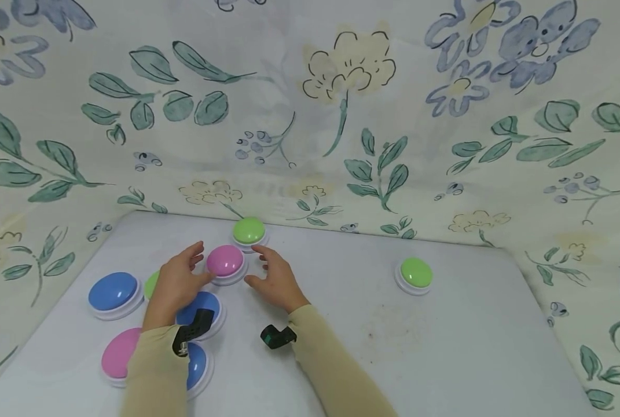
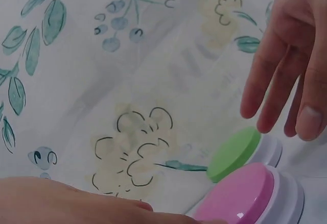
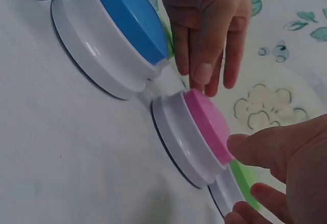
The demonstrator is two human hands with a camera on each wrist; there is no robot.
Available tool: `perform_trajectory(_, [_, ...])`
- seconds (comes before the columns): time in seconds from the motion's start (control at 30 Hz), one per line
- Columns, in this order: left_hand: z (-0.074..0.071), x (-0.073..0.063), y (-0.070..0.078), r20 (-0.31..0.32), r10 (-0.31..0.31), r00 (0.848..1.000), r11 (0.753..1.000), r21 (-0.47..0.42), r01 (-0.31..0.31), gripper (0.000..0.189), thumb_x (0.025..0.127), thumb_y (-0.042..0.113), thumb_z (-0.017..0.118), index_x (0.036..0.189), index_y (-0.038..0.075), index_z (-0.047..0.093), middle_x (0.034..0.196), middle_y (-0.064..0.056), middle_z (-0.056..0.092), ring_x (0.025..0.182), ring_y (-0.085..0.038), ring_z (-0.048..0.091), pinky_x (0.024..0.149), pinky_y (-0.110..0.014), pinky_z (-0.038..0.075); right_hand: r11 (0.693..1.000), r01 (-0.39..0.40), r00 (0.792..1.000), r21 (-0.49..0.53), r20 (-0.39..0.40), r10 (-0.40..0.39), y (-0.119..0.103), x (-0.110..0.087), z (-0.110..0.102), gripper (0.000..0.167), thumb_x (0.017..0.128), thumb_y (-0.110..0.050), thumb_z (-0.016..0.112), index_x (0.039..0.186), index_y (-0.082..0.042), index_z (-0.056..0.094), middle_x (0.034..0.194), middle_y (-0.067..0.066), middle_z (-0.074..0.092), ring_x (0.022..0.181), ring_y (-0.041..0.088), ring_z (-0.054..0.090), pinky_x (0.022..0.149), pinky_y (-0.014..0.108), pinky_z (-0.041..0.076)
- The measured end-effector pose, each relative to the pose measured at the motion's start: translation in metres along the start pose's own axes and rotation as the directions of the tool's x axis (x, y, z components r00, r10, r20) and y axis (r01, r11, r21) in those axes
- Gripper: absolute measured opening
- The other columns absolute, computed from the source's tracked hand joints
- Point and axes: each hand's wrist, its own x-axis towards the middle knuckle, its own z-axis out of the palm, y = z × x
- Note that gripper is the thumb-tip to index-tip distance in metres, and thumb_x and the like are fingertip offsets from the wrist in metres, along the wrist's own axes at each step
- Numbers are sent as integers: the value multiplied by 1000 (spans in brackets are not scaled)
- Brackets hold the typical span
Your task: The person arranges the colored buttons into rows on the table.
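Note:
My left hand [image 1: 173, 284] and right hand [image 1: 279, 280] hover either side of a pink push button [image 1: 224, 260] with a white round base. Both hands have loosely bent fingers and hold nothing. The left thumb tip overlaps the pink button's near-left rim in the head view. Just behind it is a green button [image 1: 249, 230], with my right index fingertip close to its front right rim. From the right wrist view, the left fingers [image 3: 232, 55] point down above the pink button [image 3: 209, 124], and the right thumb lies near its dome.
Left of and below the left arm are blue [image 1: 113, 291] and pink [image 1: 121, 353] buttons, plus two blue ones [image 1: 205, 307] partly under the arm. Another green button [image 1: 152, 285] is mostly hidden. A lone green button [image 1: 416, 273] sits right on the white table [image 1: 445, 347]. Floral cloth [image 1: 289, 174] surrounds it.

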Motion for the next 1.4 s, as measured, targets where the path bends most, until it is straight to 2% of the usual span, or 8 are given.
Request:
perform_trajectory(0.2, [5,2,3,22,54,998,993,102,-56,74,90,8,69,151,-10,31,144,-36,44,133,-54,40,109,-66,34,1000,13,1000,-23,15,-12,-3,7,8,63,91,-13,73,148,-13,48,147,6,52,127,23,57,103,26,49])
perform_trajectory(0.3, [9,3,5,23,43,999,991,129,-46,74,91,7,70,151,-10,31,144,-37,43,135,-54,38,111,-66,32,999,12,999,-40,31,-11,-2,10,12,63,91,-13,73,149,-13,48,147,6,53,126,21,57,103,24,48])
perform_trajectory(0.4, [12,4,5,28,50,998,988,146,-54,72,92,7,69,150,-12,31,144,-37,42,135,-54,39,112,-65,32,998,19,999,-58,48,-16,0,11,16,63,91,-13,73,149,-11,48,147,6,54,127,18,57,104,21,47])
perform_trajectory(0.63, [13,4,6,27,120,992,973,196,-123,66,92,4,68,144,-19,35,140,-41,43,131,-56,43,110,-64,35,995,59,998,-80,35,-56,-1,14,19,59,91,-6,72,145,-4,50,142,11,57,124,18,58,104,18,46])
perform_trajectory(0.87, [14,4,8,18,61,998,973,222,-64,64,92,2,67,145,-18,36,141,-40,43,132,-55,42,110,-63,36,992,41,999,-116,-4,-42,-6,14,24,54,92,-6,70,143,-5,53,133,10,62,111,15,62,96,17,50])
perform_trajectory(1.03, [14,2,8,-9,30,1000,979,201,-27,63,92,0,67,145,-17,37,140,-38,47,130,-53,45,110,-62,36,996,24,999,-90,-44,-28,-8,13,28,51,92,-7,71,141,-7,56,126,8,65,102,12,61,91,17,51])
perform_trajectory(1.2, [14,1,8,-37,35,999,984,178,-28,64,90,-1,69,144,-16,38,137,-38,50,127,-52,49,108,-62,39,998,33,997,-58,-74,-37,-10,12,28,49,92,-6,71,138,-6,58,123,7,66,97,11,59,87,17,51])
perform_trajectory(1.4, [12,1,11,-49,47,998,983,177,-38,64,91,0,69,145,-14,38,137,-36,51,127,-51,49,108,-61,40,999,6,996,-41,-87,-9,-15,11,25,48,92,-8,70,139,-9,58,126,6,65,103,12,61,91,20,52])
